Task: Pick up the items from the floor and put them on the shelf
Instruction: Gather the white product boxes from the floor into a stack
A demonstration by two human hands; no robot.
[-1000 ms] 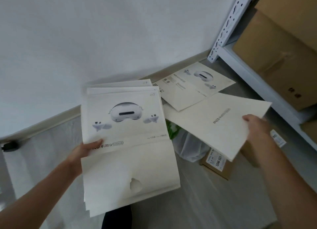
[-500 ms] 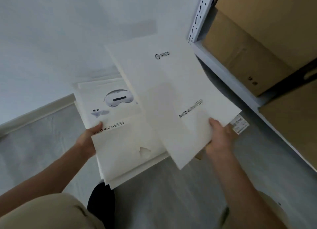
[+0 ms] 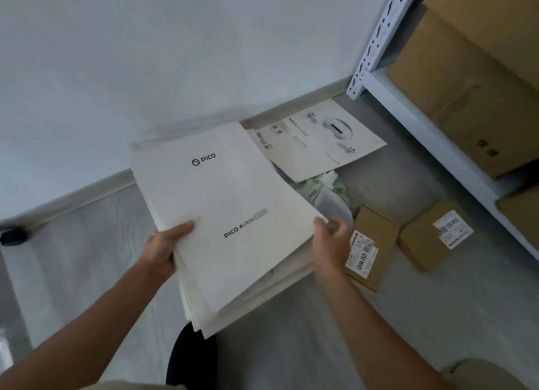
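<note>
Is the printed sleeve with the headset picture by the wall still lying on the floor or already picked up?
On the floor. The printed sleeve lies flat near the wall, apart from both hands, partly over a plastic bag.

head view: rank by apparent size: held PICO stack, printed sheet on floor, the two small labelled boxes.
1. Held stack, nearest the camera, so its lead is partly perspective.
2. Printed sheet on the floor.
3. Left small box and right small box: look alike, not ranked.

Grey floor, 1 printed sheet, plastic bag, 2 cardboard boxes
</note>
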